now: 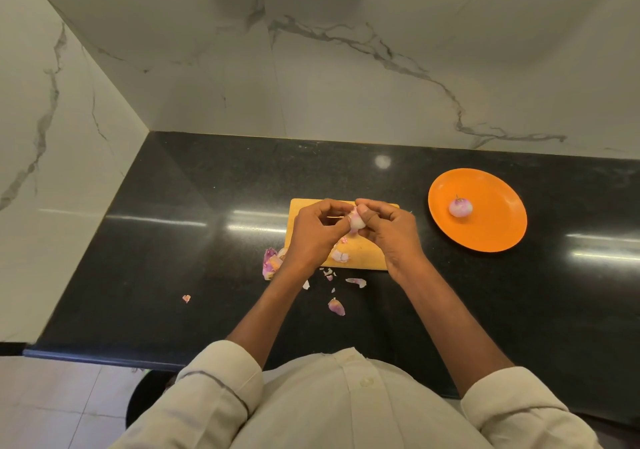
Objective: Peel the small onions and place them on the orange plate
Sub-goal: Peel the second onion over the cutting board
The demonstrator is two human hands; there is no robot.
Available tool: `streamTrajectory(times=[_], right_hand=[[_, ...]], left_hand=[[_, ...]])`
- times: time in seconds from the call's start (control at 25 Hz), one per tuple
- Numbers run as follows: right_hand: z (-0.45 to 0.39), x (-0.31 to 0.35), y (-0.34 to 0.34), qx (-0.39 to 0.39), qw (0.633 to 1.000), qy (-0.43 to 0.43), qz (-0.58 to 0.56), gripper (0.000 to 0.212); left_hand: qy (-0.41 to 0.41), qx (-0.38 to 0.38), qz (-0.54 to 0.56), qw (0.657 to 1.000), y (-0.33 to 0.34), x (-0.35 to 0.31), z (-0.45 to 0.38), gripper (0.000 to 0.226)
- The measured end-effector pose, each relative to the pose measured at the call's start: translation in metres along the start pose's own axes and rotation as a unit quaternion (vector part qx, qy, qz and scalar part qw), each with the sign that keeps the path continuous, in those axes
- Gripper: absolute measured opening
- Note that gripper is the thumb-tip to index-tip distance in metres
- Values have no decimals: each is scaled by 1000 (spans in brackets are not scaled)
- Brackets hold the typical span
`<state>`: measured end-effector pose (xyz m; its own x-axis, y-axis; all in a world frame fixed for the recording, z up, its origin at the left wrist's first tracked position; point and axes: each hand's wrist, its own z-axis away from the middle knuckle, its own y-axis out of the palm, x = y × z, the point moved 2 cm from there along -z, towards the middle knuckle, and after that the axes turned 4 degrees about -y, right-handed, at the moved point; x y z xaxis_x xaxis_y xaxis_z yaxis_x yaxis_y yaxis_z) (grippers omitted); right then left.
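Centre of frame: I have both hands together over the wooden cutting board. Left hand fingers curled, gripping the small onion from the left side. Right hand also curled on it, thumb pressed on top of the pale, partly peeled bulb. Onion sits between the fingertips, above the board, not touching it.

Right of frame: orange plate on the black desk, well apart from the board. One peeled onion lies on it, left of the plate's centre.

Below the board, lower centre: loose onion skins scattered on the desk, a larger heap by the board's lower-left corner.
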<state>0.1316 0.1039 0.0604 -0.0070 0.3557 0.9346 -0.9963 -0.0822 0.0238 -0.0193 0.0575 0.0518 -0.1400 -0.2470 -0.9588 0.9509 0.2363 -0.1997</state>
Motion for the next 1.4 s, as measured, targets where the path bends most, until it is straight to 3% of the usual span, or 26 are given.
streamTrajectory(times=[0.36, 0.68, 1.12, 1.4], right_hand=[[2, 11, 6, 3, 995, -79, 58, 18], [8, 13, 10, 5, 997, -69, 28, 20], [11, 11, 17, 13, 998, -53, 2, 20], [10, 17, 13, -8, 997, -81, -14, 19]], left_hand=[[22, -28, -2, 999, 8, -18, 4, 18], [24, -60, -48, 997, 17, -23, 1, 26], [12, -91, -28, 995, 14, -20, 2, 21], [5, -92, 70, 993, 3, -16, 2, 26]])
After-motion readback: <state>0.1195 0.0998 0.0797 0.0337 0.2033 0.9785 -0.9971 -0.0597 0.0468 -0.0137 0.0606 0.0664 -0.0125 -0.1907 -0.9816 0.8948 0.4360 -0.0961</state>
